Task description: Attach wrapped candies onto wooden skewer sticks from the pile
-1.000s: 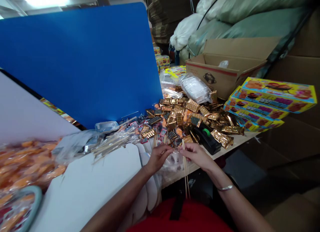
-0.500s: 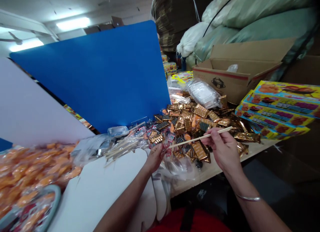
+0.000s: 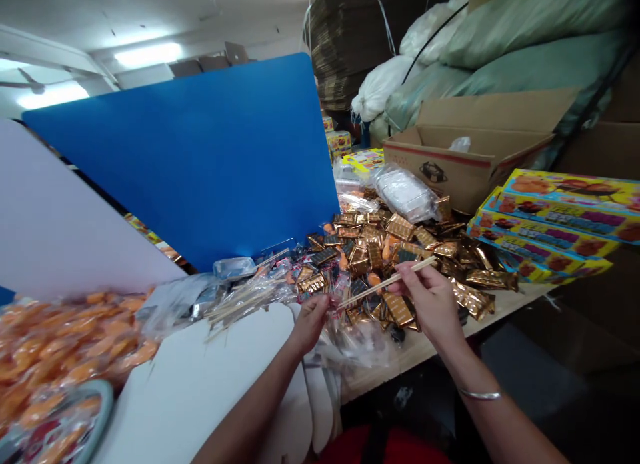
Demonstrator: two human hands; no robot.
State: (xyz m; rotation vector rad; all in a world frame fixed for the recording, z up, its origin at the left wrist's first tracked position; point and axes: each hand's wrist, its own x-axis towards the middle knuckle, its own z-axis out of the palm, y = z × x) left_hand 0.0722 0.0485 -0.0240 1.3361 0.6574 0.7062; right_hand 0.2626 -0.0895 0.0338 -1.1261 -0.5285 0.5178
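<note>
In my right hand [image 3: 431, 305], thin wooden skewers [image 3: 373, 288] are pinched near their upper end, fingers closed. They slant down to the left, their lower tips close to the fingertips of my left hand [image 3: 310, 323]. That hand is closed in a pinch; what lies between its fingers seems to be clear plastic, too small to make out. Just under both hands lies a crumpled clear plastic bag [image 3: 360, 344]. Behind them spreads a heap of gold-wrapped packets [image 3: 399, 308]. More wooden skewers in clear plastic [image 3: 240, 301] lie left of my left hand.
White boards [image 3: 200, 377] lie in front, with bagged orange items [image 3: 65, 337] and a grey-rimmed basket [image 3: 106, 404] at the left. A blue panel [image 3: 200, 157] stands behind. Yellow printed boxes [image 3: 560, 224] and an open carton [image 3: 445, 164] are on the right.
My right hand has moved left and slightly down with the skewers, closer to my left hand. The skewers slope more steeply. My left hand has barely moved.
</note>
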